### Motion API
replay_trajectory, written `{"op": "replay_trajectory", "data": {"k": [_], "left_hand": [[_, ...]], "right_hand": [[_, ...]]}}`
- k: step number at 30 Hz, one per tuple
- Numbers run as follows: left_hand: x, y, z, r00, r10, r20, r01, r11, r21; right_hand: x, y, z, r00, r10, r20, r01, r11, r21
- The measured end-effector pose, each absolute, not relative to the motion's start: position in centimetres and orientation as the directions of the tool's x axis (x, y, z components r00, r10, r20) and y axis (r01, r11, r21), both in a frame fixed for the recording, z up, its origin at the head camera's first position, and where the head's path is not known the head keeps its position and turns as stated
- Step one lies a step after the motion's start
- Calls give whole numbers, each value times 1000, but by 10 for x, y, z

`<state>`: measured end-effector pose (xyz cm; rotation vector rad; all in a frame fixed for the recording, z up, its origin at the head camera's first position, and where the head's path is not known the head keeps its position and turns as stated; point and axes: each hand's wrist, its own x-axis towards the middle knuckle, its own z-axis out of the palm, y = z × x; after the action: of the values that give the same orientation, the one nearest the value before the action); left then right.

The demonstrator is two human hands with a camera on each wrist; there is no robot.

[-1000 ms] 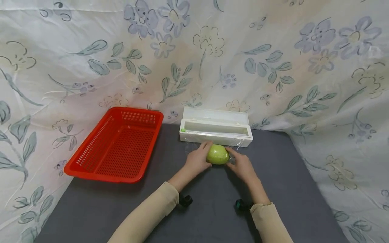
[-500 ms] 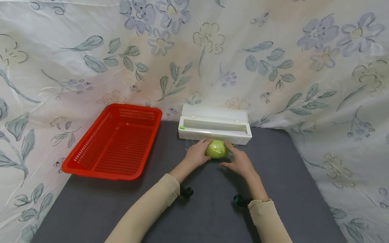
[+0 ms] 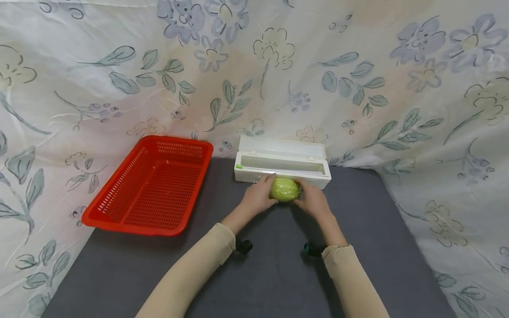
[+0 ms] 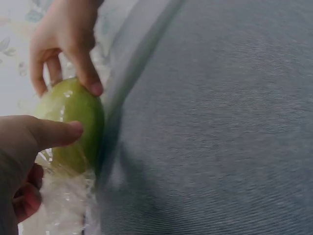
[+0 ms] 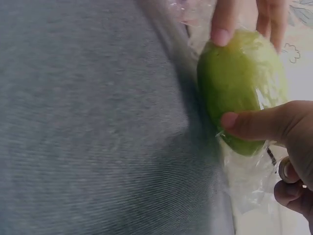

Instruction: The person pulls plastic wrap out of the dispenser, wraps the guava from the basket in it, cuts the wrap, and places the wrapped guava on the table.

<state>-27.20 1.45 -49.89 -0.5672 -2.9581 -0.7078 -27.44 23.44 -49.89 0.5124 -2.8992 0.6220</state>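
A green oval fruit, mango-like, has glossy clear plastic wrap around it. Both hands hold it just above or on the dark table, in front of a white box. My left hand grips its left end, the thumb lying across the skin in the left wrist view. At the opposite end, my right hand pinches it, with the thumb pressed on the wrap in the right wrist view. Loose film hangs past the fruit's end near the left hand. Whether the fruit touches the table cannot be told.
Right behind the fruit stands the white cling film box, its lid raised and a green slider at its left. A red perforated basket is on the left. Floral cloth hangs behind the grey table.
The fruit has shifted slightly away from me, closer to the white box. My right hand, its thumb spread half a second ago, has closed on the fruit's right end again.
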Motion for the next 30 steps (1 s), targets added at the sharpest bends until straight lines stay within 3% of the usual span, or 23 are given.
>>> {"op": "replay_trajectory", "data": {"k": [11, 17, 30], "left_hand": [[-272, 11, -515, -894, 363, 262, 436, 841, 321], [-271, 11, -517, -886, 376, 271, 450, 837, 312], [-279, 6, -517, -907, 370, 202, 421, 784, 455]], "right_hand": [[-280, 240, -511, -942, -259, 215, -329, 845, -422], [-273, 241, -510, -943, -260, 205, -323, 862, -392], [-280, 238, -517, -939, -280, 201, -341, 831, -440]]}}
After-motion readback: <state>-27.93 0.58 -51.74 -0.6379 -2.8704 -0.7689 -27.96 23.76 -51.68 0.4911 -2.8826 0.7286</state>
